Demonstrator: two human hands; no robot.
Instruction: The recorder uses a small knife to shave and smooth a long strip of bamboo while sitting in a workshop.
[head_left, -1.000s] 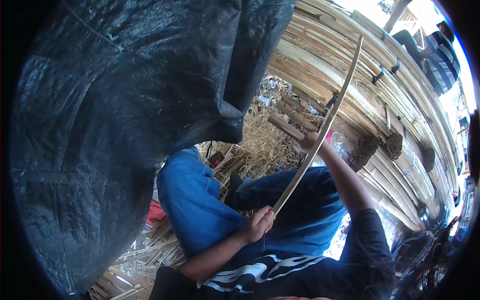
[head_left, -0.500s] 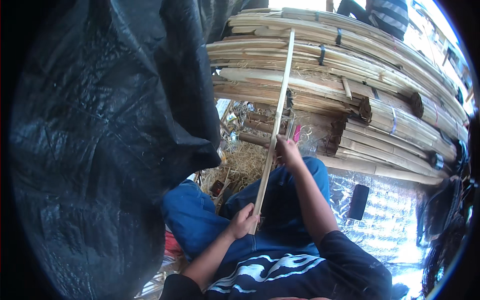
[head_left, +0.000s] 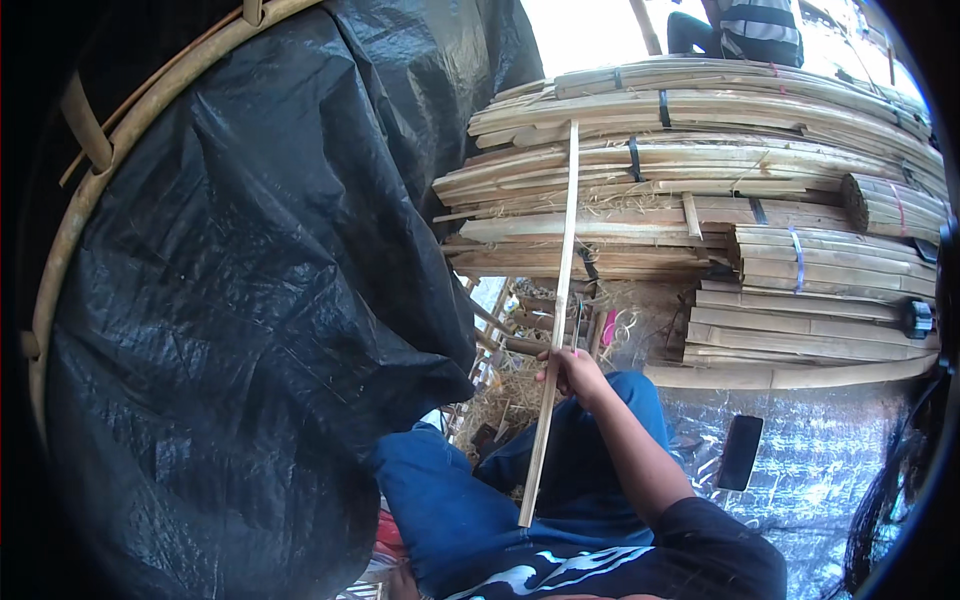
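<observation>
A long, pale bamboo strip (head_left: 560, 330) slants across the middle, its far end over the stacked bamboo and its near end above my lap. My right hand (head_left: 575, 375) is closed around the strip a little below its middle. A thin, dark, blade-like piece (head_left: 578, 318) juts up beside those fingers; whether the hand holds it as well is unclear. Of my left arm only a bit of skin (head_left: 403, 582) shows at the lower edge, beside my blue trousers (head_left: 440, 480); the left hand itself is out of sight.
Tied bundles of split bamboo (head_left: 800, 150) are stacked ahead and to the right. Black plastic sheeting (head_left: 250, 300) hangs at the left from a curved pole (head_left: 65, 230). A phone (head_left: 740, 453) lies on a shiny sheet (head_left: 800, 480). Shavings (head_left: 500, 400) litter the ground. Another person (head_left: 755, 30) sits beyond.
My left hand has let go of the strip's near end and dropped out of view. My right hand still grips the strip. The view has tilted, so the surroundings appear lower.
</observation>
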